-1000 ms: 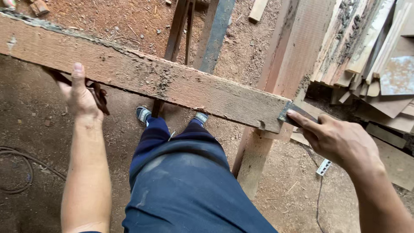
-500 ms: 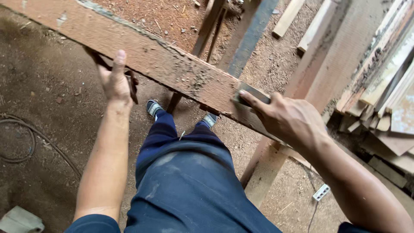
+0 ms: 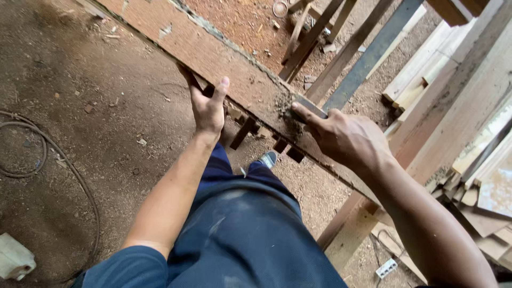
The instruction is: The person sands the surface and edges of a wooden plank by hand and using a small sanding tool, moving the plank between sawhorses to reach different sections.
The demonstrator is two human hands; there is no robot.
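While the fingers [image 3: 220, 88] of the left hand [image 3: 207, 109] curl around the near edge of the long rough plank [image 3: 208, 53], thumb up against its face and the rest hooked beneath, the right hand [image 3: 346, 140] presses a flat grey metal scraper [image 3: 308, 108] against the plank's top with the index finger stretched along the blade and the other fingers closed over the tool. A clump of grey crust and dust [image 3: 282, 104] sits just ahead of the blade. The plank runs diagonally from the upper left of the frame down toward the lower right, held up in front of the person's dark blue trousers [image 3: 250, 229].

Compared with a second ago, the plank has tilted more steeply and both hands sit closer together near the centre of the frame; the scraper, then at the board's end, now bears on the dirty strip along its upper face, so scraping seems under way with much crust left.

Beyond the hands, a grey shoe [image 3: 268, 158] shows on the sawdust floor [image 3: 80, 106]. A dark cable [image 3: 32, 138] loops at the left, stacked timber [image 3: 474, 176] fills the right edge, and a white power strip [image 3: 386, 268] lies at the lower right.
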